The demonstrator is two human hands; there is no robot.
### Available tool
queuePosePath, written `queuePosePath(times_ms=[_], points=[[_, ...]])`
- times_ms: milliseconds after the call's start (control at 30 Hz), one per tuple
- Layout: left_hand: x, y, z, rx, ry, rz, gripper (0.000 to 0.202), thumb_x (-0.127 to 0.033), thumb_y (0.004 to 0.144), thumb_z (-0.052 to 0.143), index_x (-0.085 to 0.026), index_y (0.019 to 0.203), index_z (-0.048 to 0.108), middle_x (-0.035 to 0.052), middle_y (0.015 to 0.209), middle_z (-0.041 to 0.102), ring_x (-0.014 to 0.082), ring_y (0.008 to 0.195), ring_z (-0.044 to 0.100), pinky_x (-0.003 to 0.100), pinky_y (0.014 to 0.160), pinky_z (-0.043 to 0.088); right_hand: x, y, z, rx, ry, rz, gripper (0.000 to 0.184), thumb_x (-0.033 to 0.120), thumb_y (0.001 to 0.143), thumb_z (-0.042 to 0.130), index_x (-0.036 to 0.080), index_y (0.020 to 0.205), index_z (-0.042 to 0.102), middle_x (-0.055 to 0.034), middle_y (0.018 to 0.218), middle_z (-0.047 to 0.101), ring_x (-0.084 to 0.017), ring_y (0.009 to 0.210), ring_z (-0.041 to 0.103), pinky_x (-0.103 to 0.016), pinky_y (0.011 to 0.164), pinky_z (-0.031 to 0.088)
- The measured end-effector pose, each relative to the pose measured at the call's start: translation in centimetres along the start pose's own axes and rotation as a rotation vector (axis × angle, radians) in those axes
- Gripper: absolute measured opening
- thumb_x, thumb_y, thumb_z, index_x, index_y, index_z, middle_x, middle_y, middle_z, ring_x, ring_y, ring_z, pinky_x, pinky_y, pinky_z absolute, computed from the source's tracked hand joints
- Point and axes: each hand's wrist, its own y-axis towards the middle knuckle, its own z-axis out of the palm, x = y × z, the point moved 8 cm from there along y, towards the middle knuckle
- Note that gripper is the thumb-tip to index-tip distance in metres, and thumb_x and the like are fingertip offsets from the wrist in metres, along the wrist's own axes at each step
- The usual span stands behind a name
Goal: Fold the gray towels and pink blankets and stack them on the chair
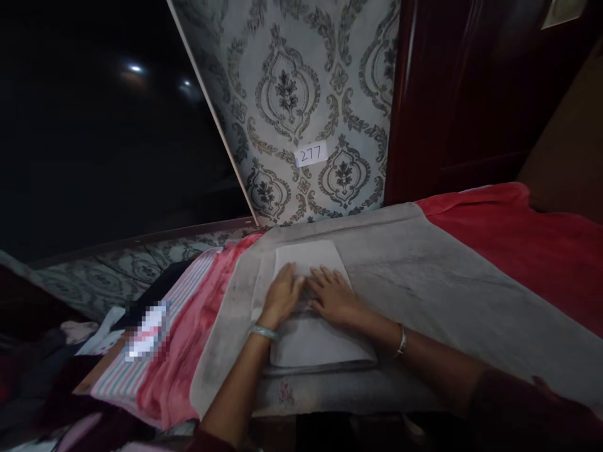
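A folded white cloth [315,344] lies flat on a grey blanket [414,276], with a darker layer showing along its near edge. My left hand [281,295] rests on its upper left part, fingers stretched out and pointing away from me. Palm down, my right hand [335,298] presses on the cloth's right half with its fingers spread. The thumbs are close to each other over the middle, where a small dark patch partly shows. Whether the cloth is a garment, I cannot tell.
Red fabric [513,251] covers the right end of the surface. At the left lie pink-red fabric [181,358], a striped cloth [125,376] and piled clothes [56,376]. Behind stand a large dark screen [103,138], patterned wallpaper [287,94] with a "277" label [311,154], and dark red wood [452,107].
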Motion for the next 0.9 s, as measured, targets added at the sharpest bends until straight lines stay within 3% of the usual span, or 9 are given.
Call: queuePosePath(times_ms=[100, 200, 367, 567, 733, 900], points=[[-2.1, 1.9, 4.2, 0.251, -0.006, 0.129, 0.057, -0.043, 0.102, 0.031, -0.019, 0.153, 0.042, 0.0097, 0.164, 0.035, 0.0228, 0.154, 0.025, 0.048, 0.127, 0.020, 1.2, -0.1, 1.6, -0.007, 0.024, -0.087, 0.069, 0.049, 0.100, 0.048, 0.014, 0.158, 0.037, -0.0170, 0.164, 0.027, -0.033, 0.154, 0.015, -0.055, 0.125, 0.005], [-1.2, 3.8, 6.4, 0.374, 0.086, 0.175, 0.058, -0.044, 0.103, 0.027, -0.023, 0.156, 0.039, 0.0070, 0.167, 0.028, 0.0238, 0.156, 0.017, 0.054, 0.127, 0.010, 1.0, -0.8, 2.7, -0.021, 0.085, -0.122, 0.067, 0.049, 0.102, 0.042, 0.014, 0.159, 0.034, -0.0167, 0.165, 0.023, -0.029, 0.155, 0.013, -0.052, 0.127, 0.004], [1.9, 8.7, 6.5, 0.373, 0.212, 0.206, 0.057, -0.045, 0.102, 0.034, -0.030, 0.156, 0.037, 0.0048, 0.167, 0.027, 0.0252, 0.157, 0.016, 0.058, 0.125, 0.012, 0.6, -1.6, 2.5, -0.001, 0.171, -0.147, 0.066, 0.050, 0.103, 0.041, 0.020, 0.161, 0.031, -0.0128, 0.168, 0.012, -0.026, 0.156, 0.002, -0.053, 0.127, 0.001], [4.8, 14.3, 6.6, 0.360, 0.295, 0.114, 0.057, -0.045, 0.102, 0.034, -0.031, 0.157, 0.036, 0.0036, 0.166, 0.032, 0.0276, 0.155, 0.023, 0.055, 0.124, 0.017, 0.8, -2.1, 2.0, 0.048, 0.251, -0.198, 0.067, 0.041, 0.099, 0.051, 0.031, 0.161, 0.029, -0.0050, 0.169, 0.004, -0.027, 0.156, -0.002, -0.057, 0.126, -0.001], [6.2, 16.2, 6.7, 0.322, 0.316, 0.031, 0.055, -0.047, 0.103, 0.027, -0.031, 0.152, 0.045, 0.0048, 0.164, 0.036, 0.0290, 0.152, 0.029, 0.057, 0.121, 0.025, 0.9, -2.5, 1.9, 0.096, 0.313, -0.240, 0.067, 0.039, 0.099, 0.052, 0.036, 0.161, 0.026, -0.0031, 0.168, 0.001, -0.027, 0.156, -0.002, -0.058, 0.125, -0.004], [5.3, 16.1, 5.8, 0.250, 0.381, -0.060, 0.060, -0.045, 0.103, 0.028, -0.022, 0.157, 0.037, 0.0122, 0.165, 0.031, 0.0343, 0.154, 0.022, 0.067, 0.121, 0.013, 1.0, -2.7, 2.0, 0.112, 0.313, -0.225, 0.066, 0.037, 0.098, 0.051, 0.035, 0.161, 0.029, -0.0027, 0.169, 0.002, -0.025, 0.156, -0.003, -0.058, 0.125, -0.005]])
